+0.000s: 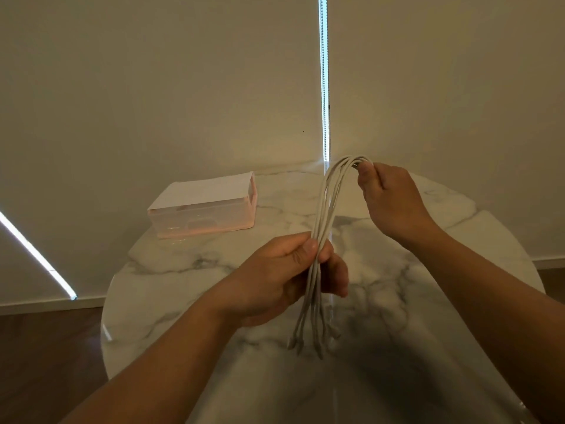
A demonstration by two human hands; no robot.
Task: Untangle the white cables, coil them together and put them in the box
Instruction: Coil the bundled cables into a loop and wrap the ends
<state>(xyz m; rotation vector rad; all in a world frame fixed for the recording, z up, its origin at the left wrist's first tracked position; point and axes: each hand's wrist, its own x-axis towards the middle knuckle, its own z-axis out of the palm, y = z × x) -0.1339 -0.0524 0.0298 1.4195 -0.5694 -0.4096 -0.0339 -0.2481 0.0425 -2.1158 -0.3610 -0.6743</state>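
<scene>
The white cables [323, 209] are gathered into one folded bundle held above the round marble table [183, 289]: the left hand [284, 273] grips the bundle at mid-length, thumb and fingers curled round the strands, while the right hand [391, 200] pinches the bend at the top, raised and farther from the person. The loose ends with their connectors hang below the left hand, just over the tabletop. The box [203, 206], translucent pink with a white lid, stands on the far left part of the table, well apart from both hands.
</scene>
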